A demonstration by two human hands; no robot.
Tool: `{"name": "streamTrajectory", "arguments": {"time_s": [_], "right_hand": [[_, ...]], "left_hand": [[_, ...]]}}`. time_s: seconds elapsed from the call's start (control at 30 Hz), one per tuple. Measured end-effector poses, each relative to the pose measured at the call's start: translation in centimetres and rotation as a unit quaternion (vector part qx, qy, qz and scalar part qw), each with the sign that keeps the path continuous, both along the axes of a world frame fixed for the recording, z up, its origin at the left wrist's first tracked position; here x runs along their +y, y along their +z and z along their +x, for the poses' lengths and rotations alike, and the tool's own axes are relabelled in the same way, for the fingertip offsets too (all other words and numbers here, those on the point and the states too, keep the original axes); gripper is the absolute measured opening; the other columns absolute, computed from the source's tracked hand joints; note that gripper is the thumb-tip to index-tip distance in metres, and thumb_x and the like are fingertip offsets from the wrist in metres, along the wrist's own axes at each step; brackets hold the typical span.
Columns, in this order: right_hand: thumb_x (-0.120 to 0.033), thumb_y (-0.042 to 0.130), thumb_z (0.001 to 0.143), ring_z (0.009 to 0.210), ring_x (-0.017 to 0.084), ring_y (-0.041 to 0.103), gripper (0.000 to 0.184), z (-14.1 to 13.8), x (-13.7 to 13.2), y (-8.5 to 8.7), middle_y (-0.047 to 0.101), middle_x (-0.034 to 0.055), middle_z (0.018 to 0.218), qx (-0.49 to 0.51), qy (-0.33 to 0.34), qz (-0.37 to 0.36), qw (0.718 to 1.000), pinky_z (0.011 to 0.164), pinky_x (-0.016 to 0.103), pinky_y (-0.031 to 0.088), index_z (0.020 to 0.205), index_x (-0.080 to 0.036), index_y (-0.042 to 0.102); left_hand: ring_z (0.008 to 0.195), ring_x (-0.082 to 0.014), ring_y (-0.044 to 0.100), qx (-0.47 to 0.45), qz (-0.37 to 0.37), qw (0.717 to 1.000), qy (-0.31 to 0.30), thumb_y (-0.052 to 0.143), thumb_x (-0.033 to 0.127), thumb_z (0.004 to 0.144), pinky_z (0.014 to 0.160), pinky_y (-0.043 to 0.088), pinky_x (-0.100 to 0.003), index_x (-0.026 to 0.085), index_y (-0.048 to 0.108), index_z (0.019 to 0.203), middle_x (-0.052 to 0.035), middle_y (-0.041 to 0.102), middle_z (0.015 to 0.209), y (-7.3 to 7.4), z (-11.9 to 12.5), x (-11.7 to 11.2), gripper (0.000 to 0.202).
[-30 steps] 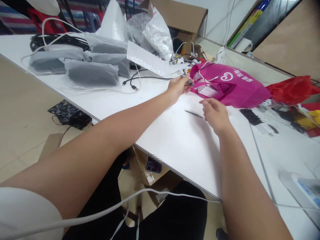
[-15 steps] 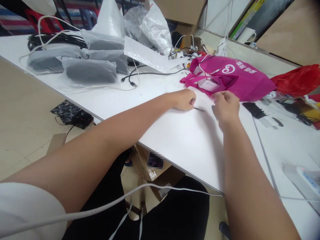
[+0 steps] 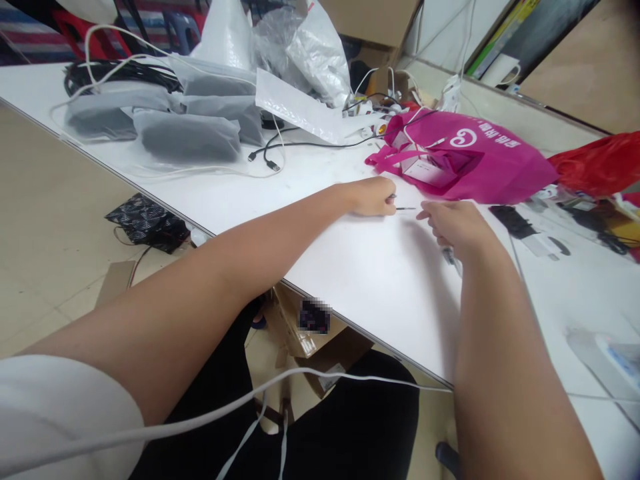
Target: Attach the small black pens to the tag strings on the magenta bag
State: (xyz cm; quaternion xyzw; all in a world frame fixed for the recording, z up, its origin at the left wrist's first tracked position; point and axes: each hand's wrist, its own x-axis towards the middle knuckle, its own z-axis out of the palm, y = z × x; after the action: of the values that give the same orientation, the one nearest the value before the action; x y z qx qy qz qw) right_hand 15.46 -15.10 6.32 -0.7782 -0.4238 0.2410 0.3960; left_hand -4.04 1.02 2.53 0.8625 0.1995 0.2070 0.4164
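My left hand (image 3: 373,197) rests on the white table (image 3: 370,280) with its fingers pinched on a thin dark stick (image 3: 406,209) that juts out to the right. Just right of its tip, my right hand (image 3: 453,227) is curled shut around a small grey object (image 3: 453,257) that pokes out below the palm; what it is I cannot make out. A magenta shopping bag (image 3: 480,167) with a white logo lies right behind both hands.
Grey padded pouches (image 3: 187,133) in clear wrap, black and white cables (image 3: 273,157) and crumpled plastic bags (image 3: 310,53) crowd the far left of the table. A red plastic bag (image 3: 597,170) and small dark parts (image 3: 515,223) lie at the right. A cardboard box (image 3: 310,343) stands under the table's edge.
My left hand came back from the bag's opening to the table and took the thin stick. My right hand closed into a fist and slid a little to the right.
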Motion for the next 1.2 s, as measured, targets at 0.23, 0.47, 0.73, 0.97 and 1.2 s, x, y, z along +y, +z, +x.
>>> {"name": "streamTrajectory", "arguments": {"time_s": [0.23, 0.47, 0.73, 0.97, 1.2], "right_hand": [[-0.05, 0.099, 0.105, 0.057, 0.011, 0.027, 0.029, -0.5, 0.7, -0.1, 0.05, -0.0028, 0.073, 0.129, -0.061, 0.021, 0.99, 0.041, 0.026, 0.019, 0.1, -0.026, 0.083], [-0.032, 0.096, 0.105, 0.059, 0.009, 0.032, 0.029, -2.0, 0.9, 0.2, 0.057, -0.0022, 0.083, 0.192, -0.063, 0.096, 0.975, 0.045, 0.024, 0.022, 0.093, -0.026, 0.07], [-0.033, 0.097, 0.099, 0.058, 0.009, 0.031, 0.035, -2.0, 1.7, -0.6, 0.052, -0.0016, 0.083, 0.143, -0.049, 0.125, 0.981, 0.045, 0.025, 0.025, 0.087, -0.027, 0.065], [-0.042, 0.1, 0.101, 0.056, 0.013, 0.028, 0.048, -2.0, 1.7, -0.8, 0.031, -0.0067, 0.068, 0.104, -0.03, 0.128, 0.986, 0.047, 0.029, 0.028, 0.08, -0.03, 0.058], [-0.031, 0.093, 0.099, 0.056, 0.011, 0.028, 0.029, -3.7, 1.2, 0.2, 0.045, -0.0029, 0.078, 0.124, -0.02, 0.163, 0.979, 0.049, 0.028, 0.024, 0.085, -0.028, 0.067]], "left_hand": [[0.082, -0.0254, 0.061, -0.106, -0.077, 0.991, -0.021, 0.094, 0.019, 0.089, 0.093, 0.054, -0.049, 0.027, 0.067, 0.071, -0.0047, 0.059, 0.077, -0.5, 1.0, 0.6, 0.034], [0.076, -0.0248, 0.058, -0.116, -0.061, 0.991, -0.023, 0.095, 0.039, 0.098, 0.089, 0.06, -0.052, 0.029, 0.066, 0.07, -0.0042, 0.054, 0.072, -1.0, 1.7, 0.7, 0.042], [0.091, -0.0247, 0.071, -0.129, -0.075, 0.988, -0.039, 0.09, 0.025, 0.097, 0.101, 0.061, -0.047, 0.025, 0.079, 0.084, -0.0053, 0.073, 0.088, -0.8, 2.3, 0.1, 0.017], [0.102, -0.0237, 0.077, -0.181, -0.05, 0.982, -0.002, 0.086, 0.017, 0.105, 0.105, 0.057, -0.04, 0.027, 0.079, 0.11, -0.0015, 0.082, 0.096, 0.6, 1.7, -2.3, 0.013], [0.107, -0.0222, 0.081, -0.222, -0.112, 0.968, 0.023, 0.074, 0.007, 0.112, 0.116, 0.059, -0.041, 0.023, 0.076, 0.101, -0.005, 0.088, 0.101, 1.3, 2.1, -2.5, 0.02]]}}
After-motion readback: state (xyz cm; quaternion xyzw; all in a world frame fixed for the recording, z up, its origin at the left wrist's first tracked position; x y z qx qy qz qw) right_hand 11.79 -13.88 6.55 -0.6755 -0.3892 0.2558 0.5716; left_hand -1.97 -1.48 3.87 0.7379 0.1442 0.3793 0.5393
